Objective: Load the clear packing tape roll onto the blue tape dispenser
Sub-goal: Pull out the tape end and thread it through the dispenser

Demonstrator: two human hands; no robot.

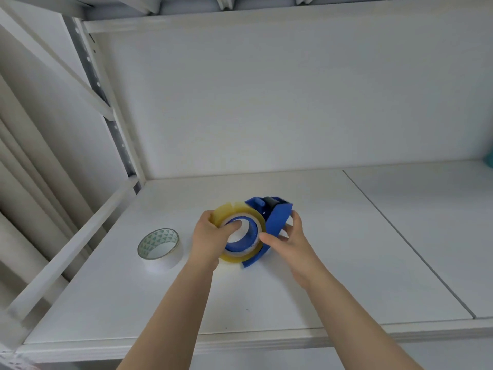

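The clear, yellowish packing tape roll [231, 212] sits around the blue hub of the blue tape dispenser [277, 218], which rests on the white shelf [293, 284]. My left hand [210, 240] grips the roll's left side, thumb pressed into the core. My right hand [289, 243] holds the dispenser's blue frame from the right, fingers curled behind it. A black roller [272, 202] shows at the dispenser's far end.
A white tape roll with a green triangle pattern inside [159, 248] lies on the shelf to the left of my hands. A white metal rack post [112, 110] rises at the left. A seam [408, 244] splits the shelf boards at the right.
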